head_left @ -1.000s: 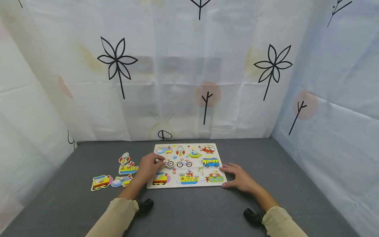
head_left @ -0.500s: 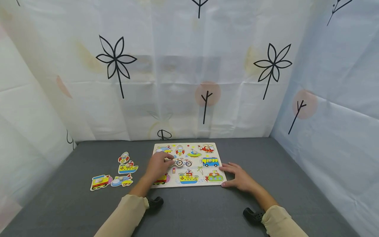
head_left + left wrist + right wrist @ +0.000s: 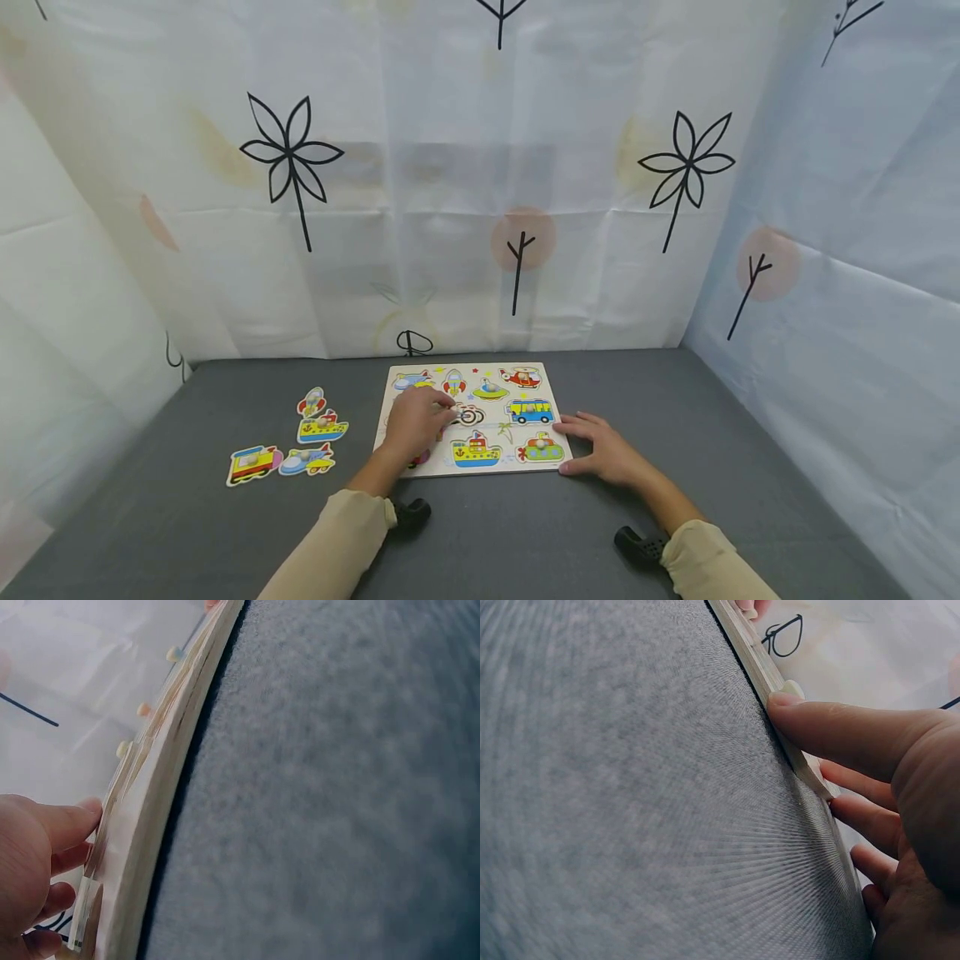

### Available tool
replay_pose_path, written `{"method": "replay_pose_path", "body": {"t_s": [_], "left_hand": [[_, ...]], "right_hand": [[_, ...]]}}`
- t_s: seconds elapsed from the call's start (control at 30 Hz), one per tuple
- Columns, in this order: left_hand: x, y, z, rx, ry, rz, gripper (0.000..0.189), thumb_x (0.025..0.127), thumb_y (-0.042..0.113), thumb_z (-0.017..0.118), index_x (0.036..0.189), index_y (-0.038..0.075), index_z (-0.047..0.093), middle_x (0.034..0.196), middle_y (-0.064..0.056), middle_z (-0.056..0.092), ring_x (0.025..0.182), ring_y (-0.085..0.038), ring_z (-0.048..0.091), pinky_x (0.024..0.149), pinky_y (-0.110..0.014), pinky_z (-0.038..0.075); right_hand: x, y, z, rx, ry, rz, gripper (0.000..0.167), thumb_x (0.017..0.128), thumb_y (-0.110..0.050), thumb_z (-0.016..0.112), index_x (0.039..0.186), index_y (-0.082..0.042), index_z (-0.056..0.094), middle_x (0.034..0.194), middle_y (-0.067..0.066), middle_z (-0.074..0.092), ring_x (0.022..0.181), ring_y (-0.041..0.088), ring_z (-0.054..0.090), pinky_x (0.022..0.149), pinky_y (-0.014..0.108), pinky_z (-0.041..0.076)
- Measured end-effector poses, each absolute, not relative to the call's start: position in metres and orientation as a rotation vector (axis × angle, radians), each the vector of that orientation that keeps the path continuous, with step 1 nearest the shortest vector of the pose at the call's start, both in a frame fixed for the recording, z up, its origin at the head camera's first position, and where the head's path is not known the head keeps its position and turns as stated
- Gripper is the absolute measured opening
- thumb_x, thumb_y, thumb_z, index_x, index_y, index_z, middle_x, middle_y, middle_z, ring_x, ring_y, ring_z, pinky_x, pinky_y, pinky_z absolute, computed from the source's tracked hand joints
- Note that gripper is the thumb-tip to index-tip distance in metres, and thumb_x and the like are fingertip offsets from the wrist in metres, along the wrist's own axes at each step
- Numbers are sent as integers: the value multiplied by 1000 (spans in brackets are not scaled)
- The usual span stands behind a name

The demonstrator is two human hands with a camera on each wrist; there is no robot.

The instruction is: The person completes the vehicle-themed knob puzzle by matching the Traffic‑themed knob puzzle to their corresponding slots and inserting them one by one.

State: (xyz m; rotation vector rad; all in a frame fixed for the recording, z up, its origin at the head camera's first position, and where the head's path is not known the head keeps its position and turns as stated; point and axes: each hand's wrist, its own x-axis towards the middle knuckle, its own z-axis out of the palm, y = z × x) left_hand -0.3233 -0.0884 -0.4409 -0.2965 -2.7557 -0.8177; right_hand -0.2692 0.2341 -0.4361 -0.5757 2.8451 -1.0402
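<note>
My left hand (image 3: pixel 412 422) is over the middle left of a wooden puzzle board (image 3: pixel 442 469), pinching a bicycle piece (image 3: pixel 471 414) between thumb and fingers. That piece overlaps the printed bicycle, its left part hidden behind the fingers. In the left wrist view, the thumb (image 3: pixel 88 811) is close over the board's face. My right hand (image 3: pixel 606 452) rests at the board's right edge, thumb near the front corner and fingers spread along the side. A bus piece (image 3: pixel 530 411), a submarine piece (image 3: pixel 540 448) and a helicopter piece (image 3: pixel 521 378) sit in the board.
Left of the board lie loose pieces on the grey table: a rocket (image 3: pixel 311 402), a ship (image 3: pixel 322 427), a train (image 3: pixel 253 464) and an airplane (image 3: pixel 307 459). Printed ship (image 3: pixel 476 450) and rocket (image 3: pixel 453 383) shapes show on the board. Patterned curtains stand behind and beside the table.
My left hand has moved right across the board with the bicycle piece, from left of the printed bicycle to over it. The right hand has stayed at the board's edge.
</note>
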Motion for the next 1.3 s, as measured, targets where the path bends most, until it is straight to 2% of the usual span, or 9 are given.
{"method": "replay_pose_path", "body": {"t_s": [0.2, 0.87, 1.3], "left_hand": [[-323, -84, -438, -330, -2718, -791, 13, 80, 24, 80, 91, 18, 79, 91, 6, 71, 92, -21, 57, 91, -44, 41], [-322, -74, -434, -315, -2762, -730, 14, 82, 25, 79, 93, 17, 79, 95, 2, 69, 100, -24, 57, 93, -42, 40], [-323, -72, -435, -297, -2769, -731, 12, 81, 24, 80, 91, 17, 79, 92, 5, 70, 93, -21, 56, 90, -41, 42]], "right_hand": [[-270, 234, -435, -575, 2845, -1043, 68, 74, -30, 85, 132, -5, 60, 144, 17, 47, 138, 45, 26, 104, 68, 22], [-267, 233, -434, -593, 2842, -1061, 67, 73, -26, 86, 131, -5, 61, 143, 17, 48, 138, 45, 26, 105, 66, 22], [-269, 233, -437, -597, 2835, -1079, 68, 73, -29, 85, 131, -5, 61, 143, 17, 47, 138, 45, 26, 105, 66, 22]]}}
